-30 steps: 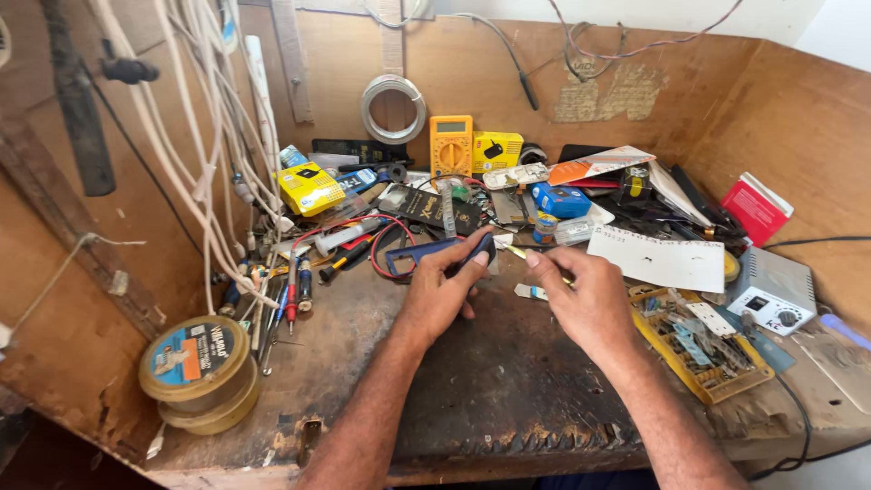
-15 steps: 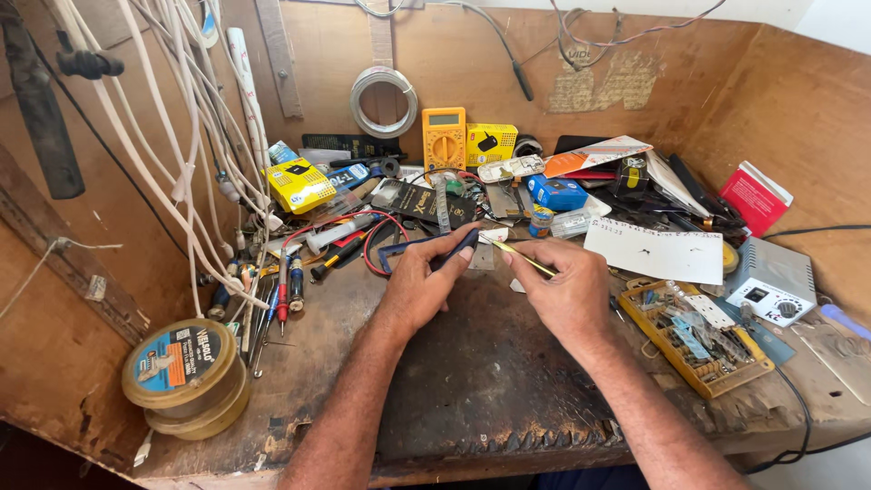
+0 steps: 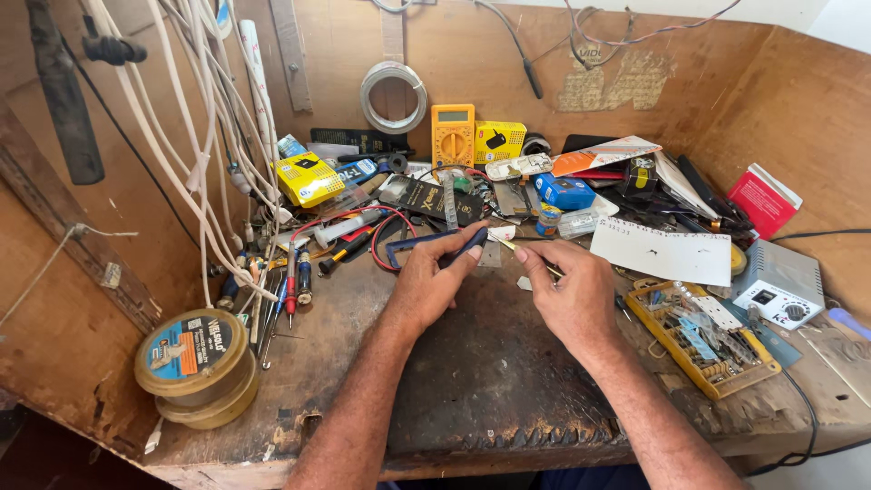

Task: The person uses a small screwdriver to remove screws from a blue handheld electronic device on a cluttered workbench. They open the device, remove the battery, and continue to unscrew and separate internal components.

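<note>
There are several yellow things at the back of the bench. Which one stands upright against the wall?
The orange-yellow multimeter, standing upright with its screen on top. The yellow box beside it is lower and squarer, and the other yellow box, further left, lies tilted among the clutter.

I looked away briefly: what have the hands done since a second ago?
Little: the left hand keeps pinching the dark blue flat part, and the right hand still holds the thin brass-coloured tool, its tip now close by that part. The bench clutter stayed put.
</note>
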